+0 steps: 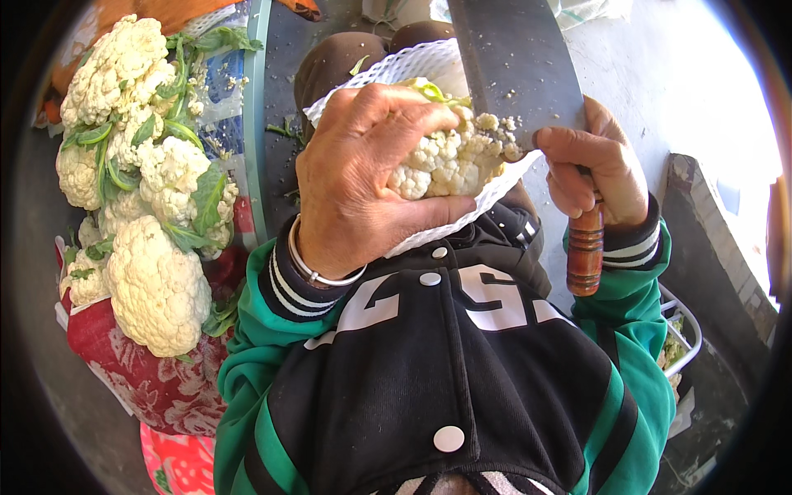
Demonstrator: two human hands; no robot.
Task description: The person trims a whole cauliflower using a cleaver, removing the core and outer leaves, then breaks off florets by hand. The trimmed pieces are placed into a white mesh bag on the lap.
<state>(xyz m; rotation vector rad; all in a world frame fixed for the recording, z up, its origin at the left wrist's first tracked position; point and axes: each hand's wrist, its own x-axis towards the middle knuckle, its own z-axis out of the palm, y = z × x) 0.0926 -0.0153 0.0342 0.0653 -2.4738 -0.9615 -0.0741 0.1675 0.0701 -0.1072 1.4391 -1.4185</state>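
Cauliflower head (437, 165), cream-white and knobbly, sits against white foam netting (404, 68) above the brown-clothed lap (326, 73). Left hand (359, 169) grasps it; right hand (606, 169) grips a broad, grey metal knife (520, 62). Clean cutting probably needs the left hand clear of its edge. Farther left: leafy cream cauliflowers (157, 285).

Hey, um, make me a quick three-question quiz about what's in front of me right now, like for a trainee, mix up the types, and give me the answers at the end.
1. What colour is the handle of the cleaver in the right hand? A, green; B, reddish brown; C, white.
2. True or false: the pile of cauliflowers lies on the person's right.
3. What does the left hand grip?

Key
1. B, reddish brown.
2. False: it lies on the person's left.
3. A single cauliflower, with white netting beneath it.
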